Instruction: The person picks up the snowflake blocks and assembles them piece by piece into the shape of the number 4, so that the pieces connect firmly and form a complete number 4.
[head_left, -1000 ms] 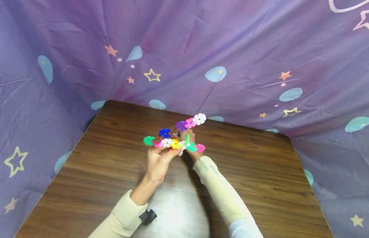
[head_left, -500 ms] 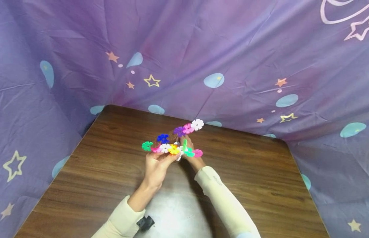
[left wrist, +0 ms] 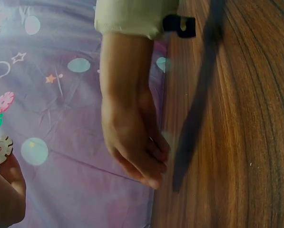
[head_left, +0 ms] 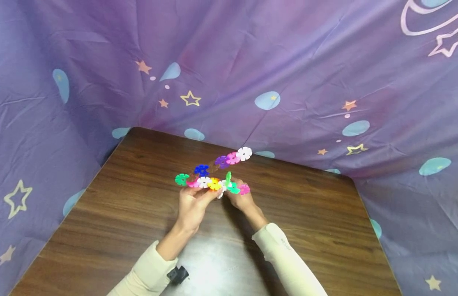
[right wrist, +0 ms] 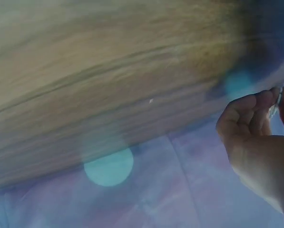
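Flower-shaped plastic pieces of several colours, slotted together into an assembly, are held above the table. My left hand grips the near row from below, its thumb by the yellow piece. A white piece touches that thumb in the left wrist view. My right hand is behind the row's right end, where the green and pink pieces partly cover its fingers. In the right wrist view, its curled fingers and thumb pinch a thin whitish flower piece, seen edge-on. That piece is hidden in the head view.
A brown wooden table lies under both hands, with a bright glare near its front. Purple patterned cloth hangs behind and along both sides. A black wrist strap is on the left sleeve.
My right hand has drawn back from behind the assembly, down and to the right, with the whitish flower piece. My left hand keeps its grip, with only a slight shift.
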A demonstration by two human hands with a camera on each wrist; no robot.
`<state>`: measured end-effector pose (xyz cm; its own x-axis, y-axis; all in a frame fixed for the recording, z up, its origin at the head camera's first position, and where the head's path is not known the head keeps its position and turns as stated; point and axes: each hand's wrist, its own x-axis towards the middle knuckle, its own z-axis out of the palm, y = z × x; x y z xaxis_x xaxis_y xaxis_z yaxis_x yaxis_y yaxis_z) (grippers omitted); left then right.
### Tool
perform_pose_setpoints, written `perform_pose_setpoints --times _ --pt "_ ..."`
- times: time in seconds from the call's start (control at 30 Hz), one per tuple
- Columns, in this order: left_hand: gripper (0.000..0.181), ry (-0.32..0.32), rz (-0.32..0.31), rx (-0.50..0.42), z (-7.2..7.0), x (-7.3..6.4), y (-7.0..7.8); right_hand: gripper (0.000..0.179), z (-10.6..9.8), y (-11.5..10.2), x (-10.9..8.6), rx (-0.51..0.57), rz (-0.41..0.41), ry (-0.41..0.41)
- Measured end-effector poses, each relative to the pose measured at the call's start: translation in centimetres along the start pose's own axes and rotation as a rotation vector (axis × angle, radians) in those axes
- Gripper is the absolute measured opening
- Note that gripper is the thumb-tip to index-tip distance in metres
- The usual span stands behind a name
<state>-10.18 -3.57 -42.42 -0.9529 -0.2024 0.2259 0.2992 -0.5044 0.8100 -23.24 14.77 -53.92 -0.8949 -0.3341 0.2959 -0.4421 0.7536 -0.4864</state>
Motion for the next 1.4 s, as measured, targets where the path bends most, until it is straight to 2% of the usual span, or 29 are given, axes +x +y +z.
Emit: perform_pose_setpoints --times 0.07,0.1,0.23,0.3,0.4,0.6,0.7,0.83,0.93,1.07,1.23,1.4 --pt "0.021 -0.010 0.008 0.000 0.0 0.0 0.0 0.029 -1.8 -1.8 -0.5 0.064 0.061 -0.005" --pt "0.021 -0.014 0.012 0.001 0.0 0.0 0.0 0.028 -3.3 -3.4 -0.7 0.100 0.122 -0.020" --pt "0.026 -0.026 0.014 0.000 0.0 0.1 0.1 0.026 -6.0 -6.0 -1.5 0.087 0.156 0.020" --pt "0.029 -0.029 0.007 -0.003 0.0 0.2 0.1 0.029 -7.0 -6.7 -1.7 0.088 0.154 0.032" --pt "0.025 -0.031 -0.001 -0.012 0.0 0.2 0.0 0.025 -8.6 -7.3 -1.8 0.142 0.156 0.041" --pt "0.028 -0.026 -0.006 -0.014 0.0 0.1 -0.1 0.026 -12.4 -8.4 -1.9 0.197 0.128 0.114" --pt "0.023 -0.022 -0.013 -0.024 -0.1 0.0 -0.2 0.028 -13.9 -9.5 -2.2 0.254 0.106 0.140" --pt "0.020 -0.019 -0.016 -0.028 0.0 0.0 -0.2 0.023 -15.0 -11.3 -2.8 0.373 0.085 0.180" --pt "0.023 -0.019 -0.017 -0.015 0.1 0.0 -0.2 0.018 -15.5 -12.7 -3.3 0.413 0.050 0.235" --pt "0.023 -0.012 -0.019 -0.003 0.3 0.0 -0.2 0.015 -15.8 -14.0 -4.0 0.404 -0.027 0.311" --pt "0.023 -0.012 -0.021 -0.003 0.5 -0.1 -0.2 0.015 -15.6 -14.7 -4.3 0.442 -0.125 0.390" --pt "0.025 -0.015 -0.025 0.001 0.6 -0.2 -0.3 0.015 -15.6 -15.2 -4.2 0.454 -0.191 0.424"
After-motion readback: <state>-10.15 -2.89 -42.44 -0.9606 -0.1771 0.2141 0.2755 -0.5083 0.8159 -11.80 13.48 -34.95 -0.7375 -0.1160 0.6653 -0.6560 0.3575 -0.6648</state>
